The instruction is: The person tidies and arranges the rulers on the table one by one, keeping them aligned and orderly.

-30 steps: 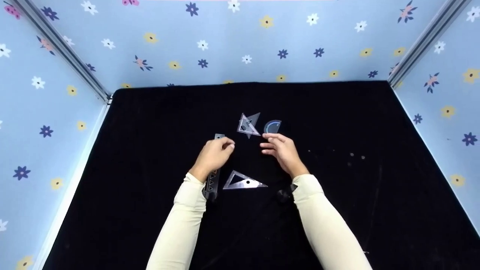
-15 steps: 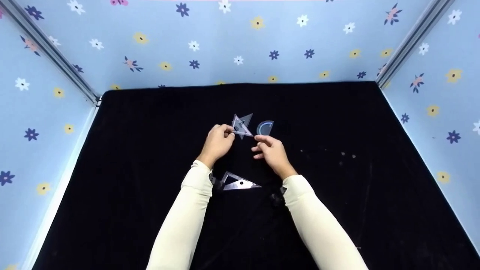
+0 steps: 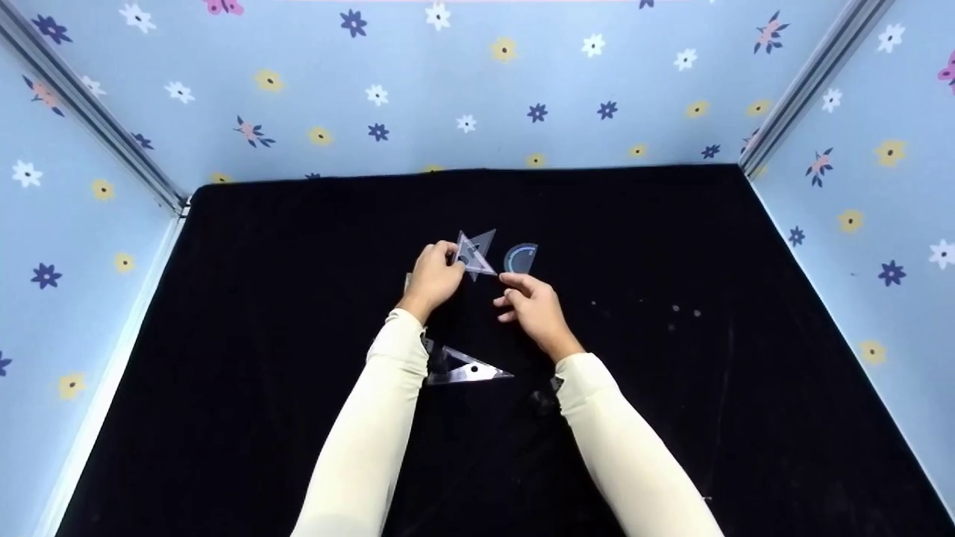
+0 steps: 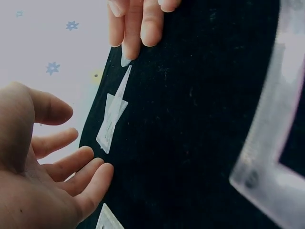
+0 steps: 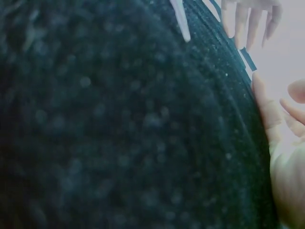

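Two clear set squares, one pink-edged [image 3: 481, 264] and one greyish [image 3: 486, 242], lie overlapped on the black cloth. My left hand [image 3: 435, 277] is at their left side, its fingers loosely bent; in the left wrist view the thumb stands apart from the fingers and nothing is between them. My right hand [image 3: 537, 312] hovers by the pink-edged square's right tip, fingers relaxed, just in front of a clear protractor [image 3: 521, 256] with a blue arc. Whether its fingertips touch either piece I cannot tell.
A larger clear set square [image 3: 477, 371] lies nearer, partly behind my left wrist. The end of a clear ruler [image 3: 407, 281] shows left of my left hand; the remainder is hidden under the arm. Flower-patterned walls [image 3: 448, 89] border the black cloth [image 3: 283, 298].
My left hand has moved forward from above the ruler to the left side of the overlapped set squares. My right hand stays near the protractor. The head view has shifted slightly.
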